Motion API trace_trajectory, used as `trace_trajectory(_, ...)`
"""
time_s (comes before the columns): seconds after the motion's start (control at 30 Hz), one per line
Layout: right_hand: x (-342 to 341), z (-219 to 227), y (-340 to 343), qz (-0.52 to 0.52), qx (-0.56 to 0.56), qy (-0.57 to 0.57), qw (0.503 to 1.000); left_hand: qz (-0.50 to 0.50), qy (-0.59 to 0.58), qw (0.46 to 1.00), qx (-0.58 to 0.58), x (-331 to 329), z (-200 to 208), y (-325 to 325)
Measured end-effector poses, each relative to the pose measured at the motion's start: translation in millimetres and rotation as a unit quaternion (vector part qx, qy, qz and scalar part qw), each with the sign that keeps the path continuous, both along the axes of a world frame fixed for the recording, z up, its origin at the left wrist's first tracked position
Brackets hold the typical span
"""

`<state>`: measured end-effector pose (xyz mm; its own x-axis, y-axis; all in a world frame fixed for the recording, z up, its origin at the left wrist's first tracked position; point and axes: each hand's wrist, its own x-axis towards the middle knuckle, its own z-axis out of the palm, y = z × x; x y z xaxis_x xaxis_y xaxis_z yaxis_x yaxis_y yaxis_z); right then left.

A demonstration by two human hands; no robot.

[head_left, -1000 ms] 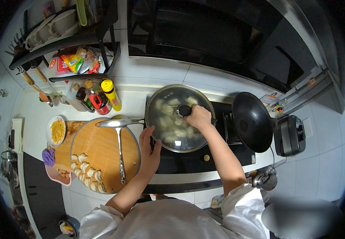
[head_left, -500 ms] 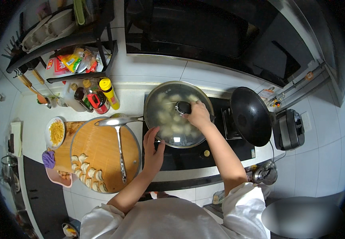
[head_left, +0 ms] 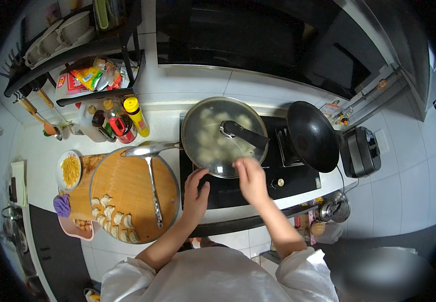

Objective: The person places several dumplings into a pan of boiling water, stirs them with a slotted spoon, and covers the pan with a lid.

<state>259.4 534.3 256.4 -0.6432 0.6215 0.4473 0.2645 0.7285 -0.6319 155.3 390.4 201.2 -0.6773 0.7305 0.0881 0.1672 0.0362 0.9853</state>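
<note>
A round wooden board point(head_left: 127, 186) carries dumplings point(head_left: 112, 219) along its near edge and a ladle point(head_left: 152, 191); sauce bottles point(head_left: 120, 121) line the counter's back edge; an empty black wok point(head_left: 311, 136) sits on the stove's right side.

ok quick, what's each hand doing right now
left hand: open, holding nothing, fingertips at the stove by the pan.
right hand: open, empty, beside the glass lid.

The right hand point(head_left: 250, 178) has let go of the black knob of the glass lid point(head_left: 224, 137) and has moved back toward the person, so it now hovers open over the near rim of the pan. The knob and the long black handle point(head_left: 245, 135) are now uncovered. The left hand point(head_left: 196, 194) has slid a little lower, onto the black stove top point(head_left: 298, 176) just beside the pan.
</note>
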Motion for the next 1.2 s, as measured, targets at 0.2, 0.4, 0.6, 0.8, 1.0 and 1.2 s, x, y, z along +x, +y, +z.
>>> trace_trajectory(0.2, 29, -55, -102, -0.047, -0.248, -0.019, 0.968, -0.072, -0.038, 0.997, 0.0, 19, -20, -29)
trace_trajectory(0.4, 63, -127, -155, -0.1, -0.325, -0.063, 0.938, -0.181, -0.16, 0.966, -0.088, 43, -57, -65)
trace_trajectory(0.6, 103, -198, -175, -0.137, -0.362, -0.131, 0.913, -0.27, -0.146, 0.938, -0.158, 70, -141, -90)
trace_trajectory(0.8, 140, -248, -179, -0.145, -0.353, -0.373, 0.846, -0.276, 0.004, 0.932, -0.234, 93, -193, -112)
trace_trajectory(1.0, 170, -288, -179, -0.099, -0.332, -0.445, 0.825, -0.238, 0.072, 0.903, -0.35, 133, -238, -126)
trace_trajectory(1.2, 210, -296, -171, -0.007, -0.244, -0.47, 0.848, -0.186, 0.215, 0.892, -0.353, 172, -240, -140)
